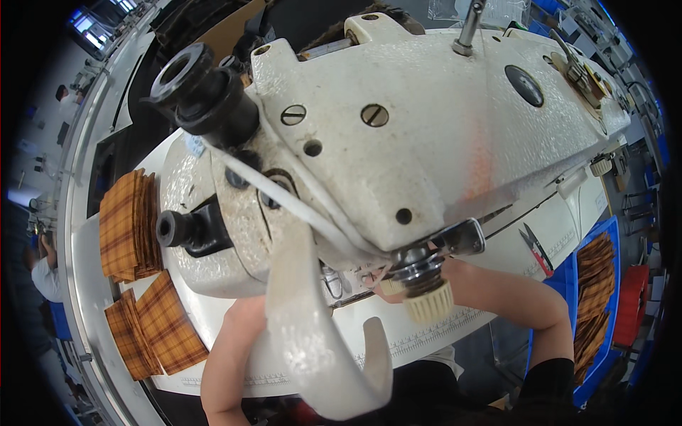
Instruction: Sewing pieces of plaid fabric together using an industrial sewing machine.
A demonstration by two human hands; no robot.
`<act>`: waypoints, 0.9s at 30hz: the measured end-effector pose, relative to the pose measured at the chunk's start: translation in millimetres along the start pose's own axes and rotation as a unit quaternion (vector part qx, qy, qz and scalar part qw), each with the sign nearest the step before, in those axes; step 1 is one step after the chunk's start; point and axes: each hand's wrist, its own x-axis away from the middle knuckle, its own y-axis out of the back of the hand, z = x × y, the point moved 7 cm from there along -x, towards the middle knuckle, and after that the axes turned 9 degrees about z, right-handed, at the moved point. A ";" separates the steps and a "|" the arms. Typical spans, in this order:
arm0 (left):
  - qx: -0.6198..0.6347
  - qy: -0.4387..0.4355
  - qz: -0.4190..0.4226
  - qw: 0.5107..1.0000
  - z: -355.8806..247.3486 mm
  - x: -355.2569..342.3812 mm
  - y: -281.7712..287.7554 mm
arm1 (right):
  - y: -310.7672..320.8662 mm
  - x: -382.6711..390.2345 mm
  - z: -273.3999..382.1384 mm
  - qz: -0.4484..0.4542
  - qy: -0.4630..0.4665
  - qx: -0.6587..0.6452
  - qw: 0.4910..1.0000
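A white sewing machine fills the middle of the view and covers most of both hands. My left hand reaches in under the machine's left end; its fingers are hidden behind the casing and a white curved lever. From the right, my right hand goes behind the ribbed cream tension knob, near the needle area. Only bits of skin show past the metal parts there. Whatever either hand holds is out of sight.
Stacks of orange-brown plaid fabric pieces lie left of the machine, with more plaid pieces nearer. Red-handled snips rest on the white table, right. A blue bin holds plaid pieces. People sit far left.
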 end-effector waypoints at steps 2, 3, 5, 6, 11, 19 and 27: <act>-0.002 0.012 -0.011 1.000 3.4 1.1 2.7 | 0.2 -0.1 1.3 -0.003 0.004 0.002 1.000; -0.005 0.020 -0.017 1.000 4.8 2.4 5.0 | 0.5 -0.6 2.4 -0.006 0.007 0.003 1.000; -0.001 0.025 -0.026 0.999 10.4 -3.4 3.3 | 0.4 3.0 -0.2 -0.005 0.004 0.011 1.000; 0.000 0.028 -0.031 0.999 13.3 -6.0 3.3 | 0.4 4.4 -1.4 -0.005 0.003 0.015 1.000; -0.009 0.053 -0.066 0.996 26.1 -18.1 25.1 | 7.7 4.5 -3.1 -0.016 0.017 0.029 0.999; -0.083 0.088 -0.153 0.981 47.0 16.2 51.9 | -19.4 7.7 -19.3 -0.069 0.008 -0.089 0.994; 0.053 0.318 -0.461 0.827 95.0 281.5 182.8 | 18.8 3.9 4.3 -0.056 0.048 0.082 0.994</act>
